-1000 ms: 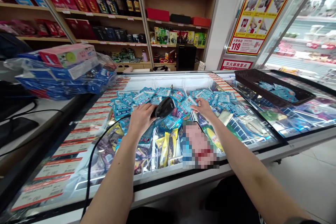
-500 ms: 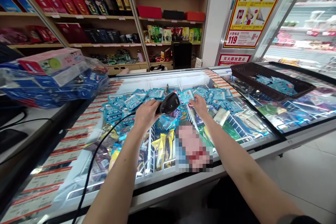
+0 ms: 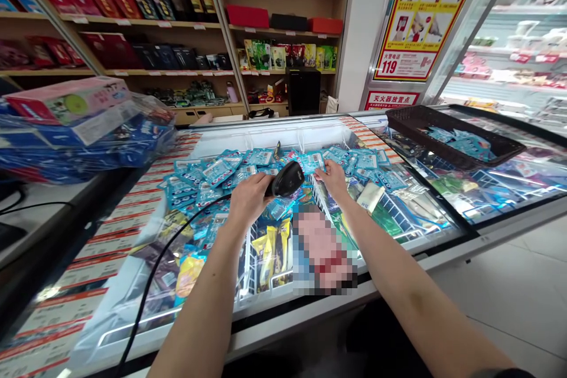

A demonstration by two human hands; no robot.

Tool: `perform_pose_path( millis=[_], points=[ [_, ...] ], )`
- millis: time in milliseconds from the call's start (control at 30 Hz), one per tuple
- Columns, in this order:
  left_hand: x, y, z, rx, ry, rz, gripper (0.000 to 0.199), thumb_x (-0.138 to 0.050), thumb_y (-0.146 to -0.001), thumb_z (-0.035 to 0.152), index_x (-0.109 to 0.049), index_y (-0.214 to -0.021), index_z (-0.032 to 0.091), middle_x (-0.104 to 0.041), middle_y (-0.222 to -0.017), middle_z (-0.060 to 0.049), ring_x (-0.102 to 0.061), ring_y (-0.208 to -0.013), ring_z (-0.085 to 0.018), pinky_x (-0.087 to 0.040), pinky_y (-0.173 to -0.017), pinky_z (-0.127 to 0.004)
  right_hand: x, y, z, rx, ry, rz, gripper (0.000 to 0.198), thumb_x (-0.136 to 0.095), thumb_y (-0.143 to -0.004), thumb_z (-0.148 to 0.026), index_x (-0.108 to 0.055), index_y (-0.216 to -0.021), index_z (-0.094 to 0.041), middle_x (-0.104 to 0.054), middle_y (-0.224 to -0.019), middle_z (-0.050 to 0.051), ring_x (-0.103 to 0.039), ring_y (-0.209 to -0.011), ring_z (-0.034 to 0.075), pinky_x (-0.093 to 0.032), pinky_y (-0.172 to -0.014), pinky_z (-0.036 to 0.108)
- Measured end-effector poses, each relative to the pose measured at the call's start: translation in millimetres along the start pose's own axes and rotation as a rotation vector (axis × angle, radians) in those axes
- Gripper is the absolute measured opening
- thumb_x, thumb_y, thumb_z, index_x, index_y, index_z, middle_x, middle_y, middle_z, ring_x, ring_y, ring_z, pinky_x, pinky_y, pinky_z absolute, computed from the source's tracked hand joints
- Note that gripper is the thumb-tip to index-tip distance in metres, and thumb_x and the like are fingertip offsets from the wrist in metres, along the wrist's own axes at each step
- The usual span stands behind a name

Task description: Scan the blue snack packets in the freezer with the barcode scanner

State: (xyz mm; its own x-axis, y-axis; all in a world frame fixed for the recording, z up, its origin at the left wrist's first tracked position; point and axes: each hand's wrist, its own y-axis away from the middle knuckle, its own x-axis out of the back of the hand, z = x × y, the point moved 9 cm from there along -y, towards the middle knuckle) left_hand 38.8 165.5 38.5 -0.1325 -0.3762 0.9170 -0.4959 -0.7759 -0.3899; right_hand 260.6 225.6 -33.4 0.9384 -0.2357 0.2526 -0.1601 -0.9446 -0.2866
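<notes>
My left hand is wrapped round the handle of a black barcode scanner, whose head points right. A black cable trails from the scanner down along my left forearm. Between finger and thumb, my right hand pinches the right edge of a small blue packet with a white barcode label. The scanner's head is close to this packet, just below and left of it. Many similar blue packets lie in a loose spread on the freezer's glass top, on both sides of my hands.
Under the glass of the chest freezer, wire baskets hold yellow-wrapped goods. A brown tray with more blue packets stands at right. Plastic-wrapped boxes are stacked at left. Stocked shelves line the back. A pixelated patch hides something in front.
The view has shifted slightly. My left hand still grips the scanner and my right hand the packet; the packet's left end now sits a little closer behind the scanner's head.
</notes>
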Motion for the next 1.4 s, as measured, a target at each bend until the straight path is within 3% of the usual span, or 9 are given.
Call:
perform_pose_path(
  millis=[267,633,767,1000,1267,1400],
  points=[
    [-2.3,1.1,4.1,-0.015,0.027,0.007,0.038,-0.059,-0.078,0.030,-0.054,-0.114,0.022,-0.063,-0.103,-0.007,-0.058,-0.094,-0.025,-0.042,-0.071,-0.033,3.6,4.4,-6.5,-0.010,0.066,0.014,0.020,-0.054,-0.078,-0.040,-0.052,-0.090,-0.024,-0.055,-0.070,0.000,-0.065,-0.076,0.022,-0.054,-0.069,0.036],
    [-4.8,1.1,2.9,-0.005,0.012,0.005,0.037,-0.059,-0.078,0.031,-0.054,-0.113,0.022,-0.063,-0.104,-0.007,-0.059,-0.094,-0.025,-0.041,-0.069,-0.032,6.7,6.9,-16.6,-0.043,0.144,-0.011,0.028,-0.056,-0.078,-0.042,-0.056,-0.099,-0.024,-0.057,-0.070,0.002,-0.064,-0.081,0.027,-0.052,-0.069,0.039],
    [-1.6,2.6,1.8,-0.003,0.004,0.015,0.037,-0.058,-0.078,0.030,-0.054,-0.114,0.022,-0.062,-0.104,-0.007,-0.058,-0.095,-0.025,-0.042,-0.071,-0.032,5.0,8.0,-15.1,-0.041,0.098,0.006,0.036,-0.053,-0.080,-0.043,-0.051,-0.110,-0.023,-0.062,-0.081,0.004,-0.064,-0.080,0.025,-0.053,-0.068,0.038],
    [2.8,8.9,-18.6,0.070,-0.015,0.058,0.036,-0.057,-0.079,0.031,-0.054,-0.114,0.022,-0.062,-0.103,-0.008,-0.058,-0.095,-0.025,-0.042,-0.070,-0.033,32.8,15.0,-25.3,0.073,0.190,0.278,0.040,-0.041,-0.086,-0.040,-0.042,-0.121,-0.020,-0.064,-0.084,0.004,-0.062,-0.076,0.020,-0.047,-0.078,0.035],
    [6.5,14.6,-33.9,0.114,-0.044,0.086,0.036,-0.059,-0.077,0.031,-0.055,-0.111,0.021,-0.062,-0.101,-0.009,-0.058,-0.097,-0.027,-0.043,-0.074,-0.034,81.9,20.2,-22.9,-0.052,0.484,0.507,0.041,-0.032,-0.087,-0.029,-0.041,-0.124,-0.015,-0.063,-0.092,0.009,-0.056,-0.089,0.025,-0.040,-0.081,0.037],
    [6.7,15.2,-35.2,0.126,-0.060,0.076,0.036,-0.058,-0.078,0.032,-0.056,-0.112,0.021,-0.062,-0.100,-0.009,-0.058,-0.097,-0.027,-0.044,-0.073,-0.034,92.3,21.8,-22.6,-0.073,0.622,0.558,0.041,-0.029,-0.085,-0.022,-0.044,-0.122,-0.013,-0.062,-0.094,0.012,-0.048,-0.101,0.030,-0.036,-0.086,0.042]
  ],
)
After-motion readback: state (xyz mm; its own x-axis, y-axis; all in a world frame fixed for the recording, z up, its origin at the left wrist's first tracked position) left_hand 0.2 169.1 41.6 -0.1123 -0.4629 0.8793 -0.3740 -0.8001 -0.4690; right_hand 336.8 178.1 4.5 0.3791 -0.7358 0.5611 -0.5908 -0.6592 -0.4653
